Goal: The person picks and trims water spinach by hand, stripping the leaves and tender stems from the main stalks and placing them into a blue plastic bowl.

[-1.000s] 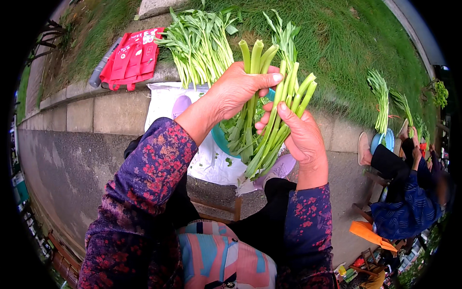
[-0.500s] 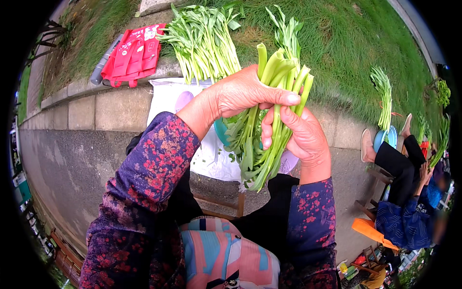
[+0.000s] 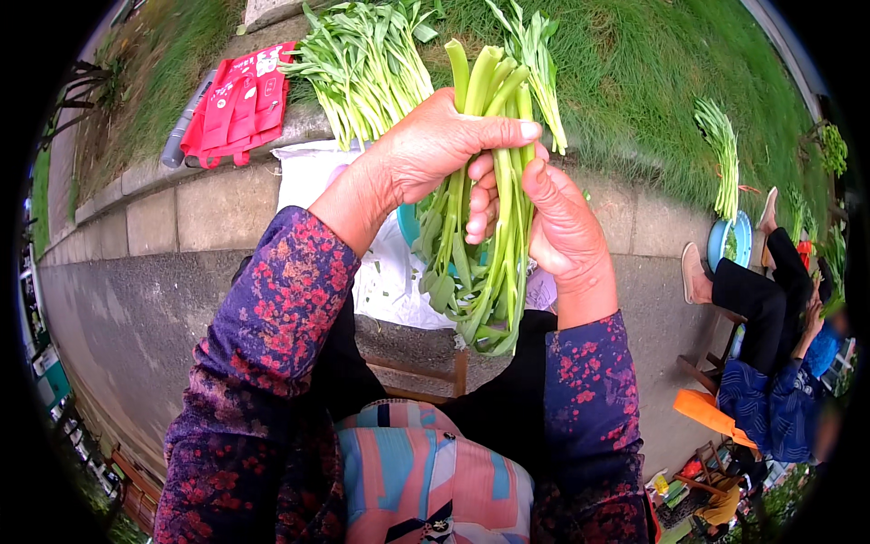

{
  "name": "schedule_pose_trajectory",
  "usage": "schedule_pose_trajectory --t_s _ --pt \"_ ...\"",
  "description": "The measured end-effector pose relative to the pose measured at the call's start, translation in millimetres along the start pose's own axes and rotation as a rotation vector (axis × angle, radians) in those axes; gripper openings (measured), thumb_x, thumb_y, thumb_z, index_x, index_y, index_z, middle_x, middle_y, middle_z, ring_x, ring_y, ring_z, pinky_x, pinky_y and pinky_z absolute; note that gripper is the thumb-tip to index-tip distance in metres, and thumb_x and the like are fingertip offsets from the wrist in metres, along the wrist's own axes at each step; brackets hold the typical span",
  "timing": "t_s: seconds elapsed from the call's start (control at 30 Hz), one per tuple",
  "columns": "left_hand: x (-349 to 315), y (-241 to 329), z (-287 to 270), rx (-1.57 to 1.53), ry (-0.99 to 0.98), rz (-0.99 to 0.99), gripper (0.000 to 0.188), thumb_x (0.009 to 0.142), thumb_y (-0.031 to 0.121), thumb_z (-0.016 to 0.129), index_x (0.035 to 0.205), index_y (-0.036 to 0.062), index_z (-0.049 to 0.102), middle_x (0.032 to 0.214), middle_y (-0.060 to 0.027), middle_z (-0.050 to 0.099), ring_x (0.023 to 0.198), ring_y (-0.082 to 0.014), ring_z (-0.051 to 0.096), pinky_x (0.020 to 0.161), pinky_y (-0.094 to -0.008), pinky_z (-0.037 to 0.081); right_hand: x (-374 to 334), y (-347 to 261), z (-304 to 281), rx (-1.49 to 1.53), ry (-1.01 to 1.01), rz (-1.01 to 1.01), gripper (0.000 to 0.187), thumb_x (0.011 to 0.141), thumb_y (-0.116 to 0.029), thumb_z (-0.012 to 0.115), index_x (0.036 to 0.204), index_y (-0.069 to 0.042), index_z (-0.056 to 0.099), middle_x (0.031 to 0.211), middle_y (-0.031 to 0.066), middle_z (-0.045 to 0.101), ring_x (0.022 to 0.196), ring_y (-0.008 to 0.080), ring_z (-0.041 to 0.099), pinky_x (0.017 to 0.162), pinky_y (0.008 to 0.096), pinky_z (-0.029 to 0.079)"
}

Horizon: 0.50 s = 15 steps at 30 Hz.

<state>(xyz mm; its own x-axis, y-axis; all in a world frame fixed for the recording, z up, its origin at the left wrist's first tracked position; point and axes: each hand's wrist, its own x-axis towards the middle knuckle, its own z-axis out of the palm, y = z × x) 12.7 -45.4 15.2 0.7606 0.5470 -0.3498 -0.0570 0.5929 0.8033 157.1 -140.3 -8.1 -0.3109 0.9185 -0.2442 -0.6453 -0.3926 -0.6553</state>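
A bunch of leafy green vegetables [image 3: 501,288] hangs before me, cut stem ends up and leaves down. My left hand [image 3: 435,145] is closed around the stalks just below the cut ends, its thumb lying across the front. Lower on the right side, my right hand [image 3: 569,222] grips the same stalks, its thumb near the left thumb and its fingertips curled behind. Past my hands, a large pile of greens [image 3: 362,68] lies at the grass edge, with a smaller bunch [image 3: 536,68] to its right. Partly hidden behind the held bunch is a teal basin [image 3: 408,223].
A white sheet [image 3: 390,295] lies on the ground before my knees. At the far left are a red bag [image 3: 237,107] and a grey cylinder [image 3: 188,122]. To the right, a seated person [image 3: 766,399] holds greens near a blue basin [image 3: 730,238]. A stone kerb [image 3: 213,210] borders the grass.
Both hands have shifted slightly up and left with the bunch. The stalks now hang more upright, and the smaller bunch beyond shows more fully.
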Motion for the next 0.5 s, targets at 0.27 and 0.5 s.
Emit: schedule_pose_trajectory --t_s 0.27,0.5 --pt "8.6 1.0 -17.5 0.082 0.206 0.160 0.029 0.084 0.017 0.068 0.106 -0.0005 0.060 0.089 -0.0093 0.068 0.055 -0.0038 0.048 0.051 -0.0180 0.039 -1.2 -0.4 -8.4 -0.144 0.248 0.034 0.043 0.096 -0.035 0.050 0.112 0.003 0.057 0.097 0.0091 0.064 0.089 0.0150 0.061 0.082 0.0290 0.050" --pt "9.5 12.3 -45.6 -0.027 0.361 0.268 0.024 0.086 0.019 0.067 0.102 0.0022 0.059 0.091 -0.0090 0.067 0.055 -0.0044 0.046 0.055 -0.0185 0.043 -9.6 -10.3 -20.3 -0.577 0.665 -0.196 0.016 0.088 -0.012 0.063 0.095 0.002 0.065 0.088 0.0050 0.066 0.080 0.0104 0.059 0.076 0.0237 0.046"
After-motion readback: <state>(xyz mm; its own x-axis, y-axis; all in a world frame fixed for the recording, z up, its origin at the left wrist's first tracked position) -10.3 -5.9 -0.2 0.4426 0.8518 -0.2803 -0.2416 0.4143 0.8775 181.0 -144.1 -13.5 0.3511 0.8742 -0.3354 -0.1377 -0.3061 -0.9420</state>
